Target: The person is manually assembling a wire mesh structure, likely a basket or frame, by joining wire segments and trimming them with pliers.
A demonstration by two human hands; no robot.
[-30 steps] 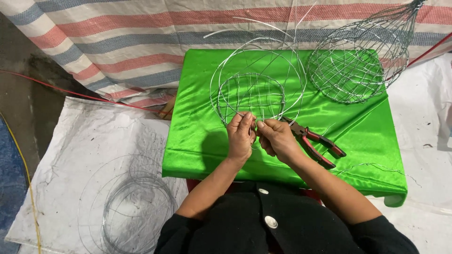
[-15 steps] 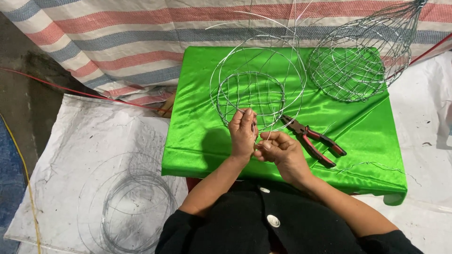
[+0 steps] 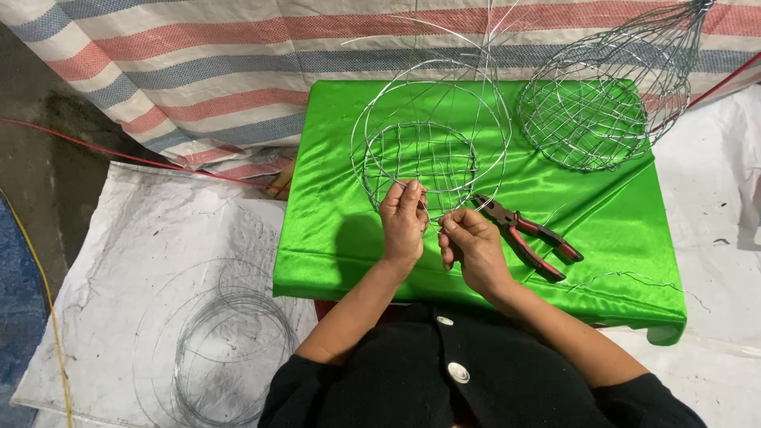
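Green cloth table (image 3: pixel 333 238): left hand (image 3: pixel 403 223), right hand (image 3: pixel 469 247) fingers pinching wire frame (image 3: pixel 428 150); pliers (image 3: pixel 529 236) beside.

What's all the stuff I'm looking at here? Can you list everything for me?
Half-made wire frame: one, silver, on the green cloth, its near rim at both hands.
Finished wire basket: one, silver, far right corner of the green cloth.
Pliers: one, red and black handles, lying on the cloth just right of the right hand.
Green cloth: one, bright green, draped over a low table.
Wire coils: one loose bundle, grey, on the white sheet at lower left.
White sheet: one, white and stained, on the floor.
Striped tarp: one, red, blue and white, behind the table.
Red cord: one, along the floor at left.
Left hand: pinching the frame's rim.
Right hand: fingers curled beside it, at the wire.
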